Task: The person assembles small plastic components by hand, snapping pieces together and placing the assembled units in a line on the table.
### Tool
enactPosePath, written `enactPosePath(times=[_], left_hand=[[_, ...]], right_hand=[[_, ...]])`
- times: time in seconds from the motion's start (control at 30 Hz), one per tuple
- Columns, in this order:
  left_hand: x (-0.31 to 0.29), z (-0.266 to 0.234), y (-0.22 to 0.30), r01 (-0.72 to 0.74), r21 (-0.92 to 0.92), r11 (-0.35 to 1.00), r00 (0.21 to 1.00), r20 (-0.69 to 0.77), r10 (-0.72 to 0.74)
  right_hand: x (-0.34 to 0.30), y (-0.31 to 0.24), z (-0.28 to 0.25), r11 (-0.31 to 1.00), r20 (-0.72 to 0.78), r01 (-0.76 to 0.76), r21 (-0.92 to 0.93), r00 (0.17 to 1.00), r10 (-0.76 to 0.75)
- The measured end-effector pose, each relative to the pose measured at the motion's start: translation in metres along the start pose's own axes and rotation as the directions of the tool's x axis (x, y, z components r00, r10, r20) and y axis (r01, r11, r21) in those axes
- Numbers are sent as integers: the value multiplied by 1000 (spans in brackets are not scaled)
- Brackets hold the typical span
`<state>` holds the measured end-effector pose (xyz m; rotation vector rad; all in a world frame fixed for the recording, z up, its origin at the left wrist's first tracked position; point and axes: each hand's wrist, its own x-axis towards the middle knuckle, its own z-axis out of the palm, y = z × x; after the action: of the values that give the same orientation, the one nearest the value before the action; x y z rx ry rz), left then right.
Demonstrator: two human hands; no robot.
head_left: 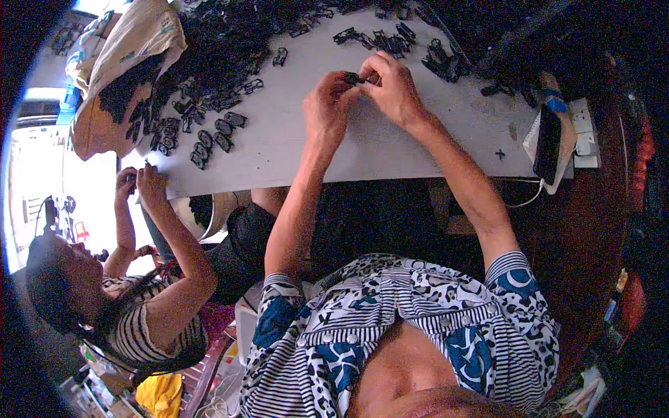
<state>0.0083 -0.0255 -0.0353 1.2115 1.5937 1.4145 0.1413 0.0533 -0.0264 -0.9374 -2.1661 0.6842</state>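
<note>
Both my hands meet over the far middle of a pale table [279, 150]. Between them is a small black plastic part [353, 78], mostly covered by fingers. My left hand [327, 104] pinches it from the left. My right hand [392, 87] is closed at its other side, thumb and fingertips pressed together at the part. Just beyond my hands lies a loose group of similar black parts [383, 43]. A further cluster of black pieces [444, 63] sits to the right of my right hand.
A big heap of black parts [223, 42] covers the far left, beside an opened sack [132, 70]. Several parts stand in short rows [212, 139]. At left a co-worker [139, 279] handles something small. A black-and-white device [548, 143] with a white cable is at the right edge.
</note>
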Motion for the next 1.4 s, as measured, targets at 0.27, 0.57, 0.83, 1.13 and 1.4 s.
enactPosePath(times=[0.27, 0.57, 0.83, 1.13, 1.4], left_hand=[[-7, 14, 3, -54, -17, 998, 998, -23, 54], [-11, 10, 16, -102, 300, 948, 981, 189, 45], [0, -1, 13, -413, 471, 779, 910, 249, 332], [2, -2, 17, -242, 457, 856, 966, 197, 167], [4, -8, 23, -92, 609, 788, 986, 165, -12]], right_hand=[[-36, -16, -13, 934, 88, -86, 348, 994, 59], [-19, 20, -64, 837, -171, -171, -520, 981, 94], [-14, 37, -64, 792, -122, -62, -607, 992, -16], [-24, 12, -68, 964, 141, -205, -168, 963, 229], [-30, 26, -78, 940, 79, 70, -333, 996, -46]])
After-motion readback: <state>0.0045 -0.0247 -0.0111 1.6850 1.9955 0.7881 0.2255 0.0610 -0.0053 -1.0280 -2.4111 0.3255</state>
